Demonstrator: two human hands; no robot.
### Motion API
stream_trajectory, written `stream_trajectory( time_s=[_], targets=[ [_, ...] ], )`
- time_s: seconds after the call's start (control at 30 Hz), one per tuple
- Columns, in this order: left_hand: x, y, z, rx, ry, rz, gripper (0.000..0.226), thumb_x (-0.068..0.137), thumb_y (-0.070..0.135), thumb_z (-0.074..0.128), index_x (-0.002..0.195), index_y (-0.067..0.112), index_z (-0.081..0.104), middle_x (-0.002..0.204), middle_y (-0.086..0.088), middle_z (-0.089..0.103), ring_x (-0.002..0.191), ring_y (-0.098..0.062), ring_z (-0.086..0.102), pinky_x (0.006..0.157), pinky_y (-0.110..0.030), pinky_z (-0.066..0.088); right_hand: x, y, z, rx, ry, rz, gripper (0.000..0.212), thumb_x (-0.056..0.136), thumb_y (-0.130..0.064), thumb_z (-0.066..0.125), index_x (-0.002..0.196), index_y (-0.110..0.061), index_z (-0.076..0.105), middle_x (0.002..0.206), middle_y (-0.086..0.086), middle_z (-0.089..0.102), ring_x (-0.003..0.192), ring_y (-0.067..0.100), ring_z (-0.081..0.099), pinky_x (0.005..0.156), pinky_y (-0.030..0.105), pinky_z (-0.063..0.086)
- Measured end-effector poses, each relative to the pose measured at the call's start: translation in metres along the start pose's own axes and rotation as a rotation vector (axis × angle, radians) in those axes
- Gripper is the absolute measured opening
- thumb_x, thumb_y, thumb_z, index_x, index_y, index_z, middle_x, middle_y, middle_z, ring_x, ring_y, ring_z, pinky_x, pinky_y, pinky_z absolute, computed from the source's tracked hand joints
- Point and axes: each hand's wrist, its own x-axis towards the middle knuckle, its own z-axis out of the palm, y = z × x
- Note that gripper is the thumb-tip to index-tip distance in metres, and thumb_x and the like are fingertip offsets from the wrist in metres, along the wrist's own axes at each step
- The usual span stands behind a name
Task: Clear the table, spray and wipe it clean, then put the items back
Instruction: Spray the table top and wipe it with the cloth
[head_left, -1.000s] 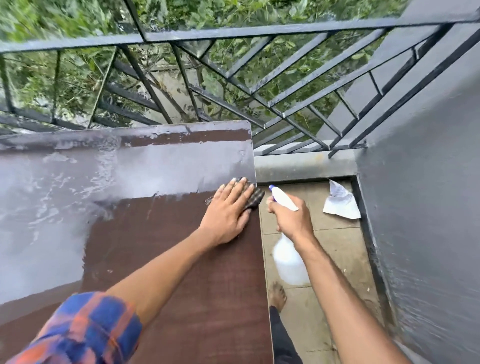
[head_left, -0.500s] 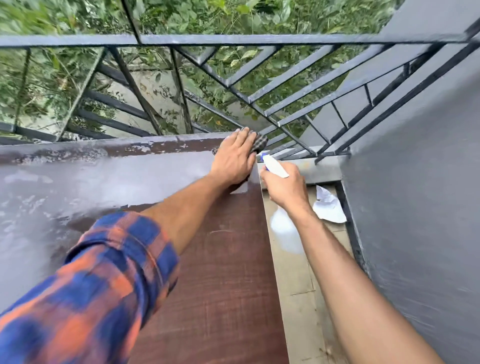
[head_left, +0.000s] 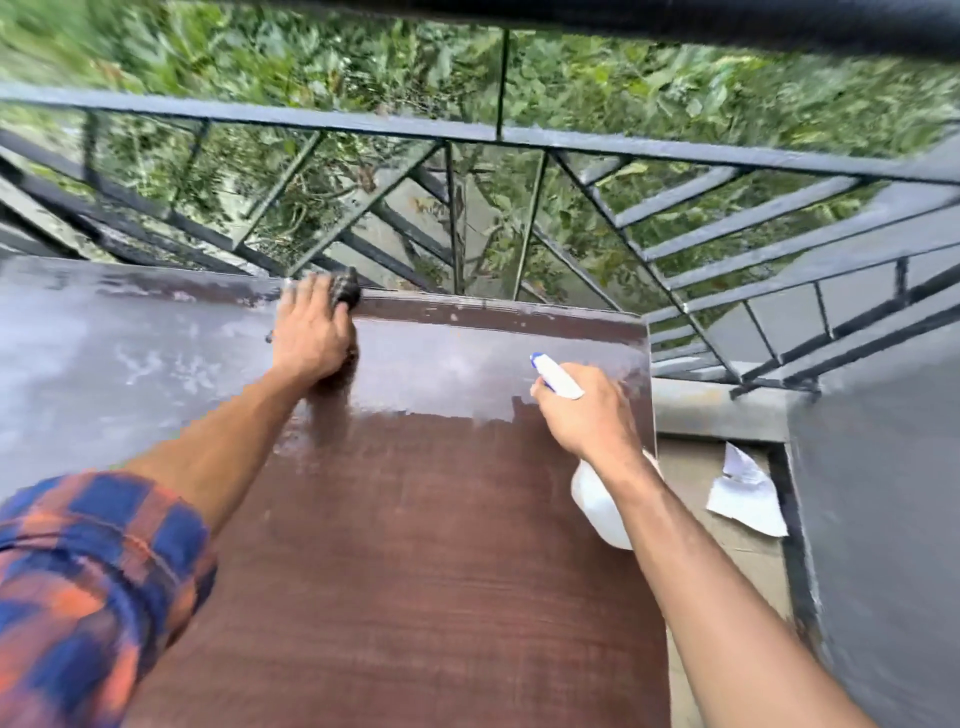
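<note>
1. I see one checked sleeve (head_left: 88, 582) at the far left, rolled up on the left arm. The picture edge cuts it off.
2. The left hand (head_left: 310, 332) lies flat with fingers spread, pressing down on a dark cloth (head_left: 347, 287) at the far edge of the table (head_left: 415, 545). Most of the cloth hides under the hand, so I cannot tell its full shape.
3. Left of that hand the table top looks pale and wet. Near me it is brown.
4. Just past the left hand stands one dark metal railing (head_left: 519, 137), with blurry green leaves behind it.
5. The right hand (head_left: 587, 415) is closed around the neck of one white spray bottle (head_left: 597, 499). It hovers over the right side of the table.
6. The bottle's blue and white nozzle (head_left: 556, 375) pokes out above the hand. The wrist hides part of the bottle.
7. Right of that hand, down on the floor, lies one white paper (head_left: 748, 493). It sits beside the grey wall (head_left: 883, 519).
</note>
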Motion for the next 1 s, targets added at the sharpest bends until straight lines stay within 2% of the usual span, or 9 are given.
stream_trajectory(
  time_s=[0.13, 0.3, 0.4, 0.5, 0.6, 0.73, 0.83, 0.9, 1.0],
  targets=[
    [-0.002, -0.043, -0.009, -0.022, 0.027, -0.183, 0.062, 0.100, 0.032, 0.032, 0.150, -0.003, 0.032, 0.157, -0.028, 0.029, 0.146, -0.047, 0.022, 0.123, -0.052, 0.010, -0.004, -0.022, 0.027, -0.002, -0.075, -0.022, 0.020, 0.094, -0.037, 0.060, 0.093, -0.018, 0.068, 0.099, 0.009, 0.074, 0.097, 0.040, 0.064, 0.072, 0.036, 0.042],
    [-0.018, -0.010, -0.003, -0.114, 0.092, -0.445, 0.060, 0.103, 0.031, 0.036, 0.154, 0.003, 0.024, 0.163, -0.020, 0.020, 0.151, -0.039, 0.013, 0.124, -0.049, 0.008, -0.012, -0.024, 0.027, 0.063, -0.124, 0.012, 0.020, 0.091, -0.038, 0.062, 0.088, -0.018, 0.067, 0.090, 0.005, 0.073, 0.093, 0.039, 0.065, 0.076, 0.039, 0.051],
    [-0.036, 0.027, 0.003, -0.158, 0.095, -0.480, 0.062, 0.102, 0.033, 0.036, 0.156, 0.004, 0.022, 0.164, -0.020, 0.016, 0.152, -0.038, 0.011, 0.123, -0.050, 0.005, -0.016, -0.013, 0.012, 0.143, -0.104, 0.076, 0.021, 0.086, -0.040, 0.064, 0.087, -0.020, 0.068, 0.078, 0.003, 0.069, 0.088, 0.040, 0.067, 0.078, 0.043, 0.058],
    [-0.060, 0.085, 0.018, -0.178, 0.044, -0.358, 0.064, 0.102, 0.034, 0.037, 0.156, 0.006, 0.019, 0.165, -0.019, 0.014, 0.152, -0.036, 0.010, 0.124, -0.051, 0.006, -0.018, 0.006, -0.008, 0.252, -0.037, 0.159, 0.023, 0.072, -0.044, 0.063, 0.083, -0.025, 0.071, 0.073, 0.008, 0.069, 0.080, 0.041, 0.067, 0.075, 0.053, 0.063],
    [-0.087, 0.155, 0.036, -0.179, -0.036, -0.171, 0.065, 0.100, 0.034, 0.042, 0.155, 0.006, 0.024, 0.162, -0.020, 0.021, 0.150, -0.038, 0.018, 0.122, -0.054, 0.012, -0.024, 0.029, -0.025, 0.284, 0.018, 0.197, 0.022, 0.070, -0.046, 0.061, 0.081, -0.029, 0.071, 0.074, 0.006, 0.071, 0.069, 0.035, 0.063, 0.072, 0.056, 0.063],
    [-0.119, 0.255, 0.058, -0.160, -0.181, 0.116, 0.066, 0.097, 0.035, 0.047, 0.154, 0.007, 0.029, 0.161, -0.020, 0.027, 0.148, -0.039, 0.023, 0.121, -0.054, 0.018, -0.041, 0.061, -0.046, 0.342, 0.114, 0.299, 0.027, 0.073, -0.040, 0.065, 0.080, -0.015, 0.072, 0.064, 0.008, 0.064, 0.056, 0.025, 0.055, 0.066, 0.052, 0.059],
    [-0.138, 0.314, 0.070, -0.109, -0.312, 0.399, 0.064, 0.099, 0.035, 0.040, 0.156, 0.009, 0.026, 0.163, -0.016, 0.024, 0.151, -0.036, 0.018, 0.122, -0.050, 0.011, -0.057, 0.083, -0.057, 0.377, 0.144, 0.360, 0.013, 0.075, -0.031, 0.067, 0.074, -0.019, 0.072, 0.055, -0.001, 0.057, 0.049, 0.019, 0.051, 0.062, 0.043, 0.052],
    [-0.144, 0.334, 0.076, -0.064, -0.353, 0.523, 0.062, 0.099, 0.034, 0.040, 0.155, 0.009, 0.029, 0.163, -0.015, 0.025, 0.150, -0.036, 0.020, 0.122, -0.050, 0.012, -0.067, 0.096, -0.060, 0.376, 0.178, 0.386, 0.014, 0.068, -0.035, 0.064, 0.067, -0.023, 0.069, 0.053, -0.005, 0.056, 0.052, 0.024, 0.051, 0.064, 0.038, 0.046],
    [-0.143, 0.335, 0.079, -0.053, -0.361, 0.596, 0.060, 0.098, 0.035, 0.041, 0.152, 0.010, 0.036, 0.160, -0.015, 0.031, 0.147, -0.036, 0.027, 0.121, -0.049, 0.017, -0.080, 0.113, -0.059, 0.387, 0.207, 0.427, 0.020, 0.065, -0.040, 0.062, 0.066, -0.020, 0.066, 0.060, -0.002, 0.056, 0.057, 0.026, 0.047, 0.063, 0.036, 0.042]
  ],
)
